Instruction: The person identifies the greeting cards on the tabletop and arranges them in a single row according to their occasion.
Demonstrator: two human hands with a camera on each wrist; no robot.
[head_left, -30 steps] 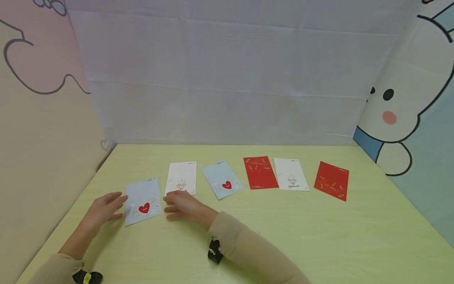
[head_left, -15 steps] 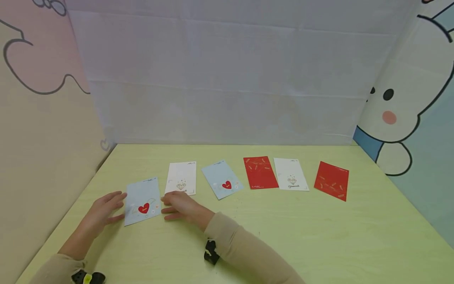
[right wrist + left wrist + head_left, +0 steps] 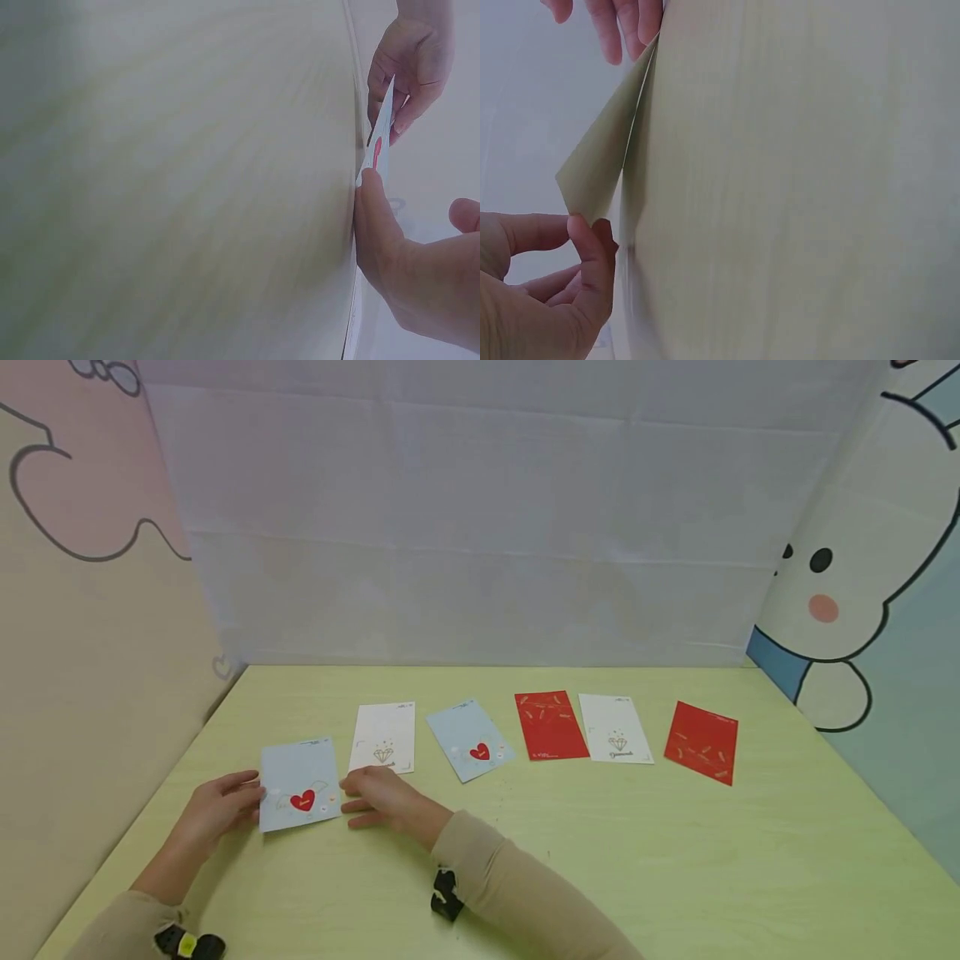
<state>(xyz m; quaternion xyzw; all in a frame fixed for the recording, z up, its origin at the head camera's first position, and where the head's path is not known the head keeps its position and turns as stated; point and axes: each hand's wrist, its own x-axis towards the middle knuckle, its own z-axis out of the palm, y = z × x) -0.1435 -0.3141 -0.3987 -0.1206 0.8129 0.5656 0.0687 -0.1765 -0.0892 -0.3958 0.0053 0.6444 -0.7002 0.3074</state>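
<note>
A light blue card [image 3: 296, 768] with a red heart lies at the left of the table, its left side raised off the surface. The left hand [image 3: 213, 814] pinches that raised edge between thumb and fingers. From below, the left wrist view shows the tilted underside of the card [image 3: 600, 142]. At the card's right edge is the right hand [image 3: 386, 797], fingers extended low by the table; in the right wrist view its fingertips meet the lower edge of the card [image 3: 382, 127]. Behind the right hand lies a white card [image 3: 385, 731] with a diamond drawing, its lower edge partly covered.
Along the table [image 3: 600, 852] lie a second light blue card [image 3: 461, 735], a red card [image 3: 551, 727], a white diamond card [image 3: 615, 722] touching it, and another red card [image 3: 701, 743] farther right. A white cloth [image 3: 480, 527] hangs behind the table's back edge.
The left hand has gone from beside the card to pinching its left edge and lifting that side. The right hand has shifted slightly left to the card's right edge.
</note>
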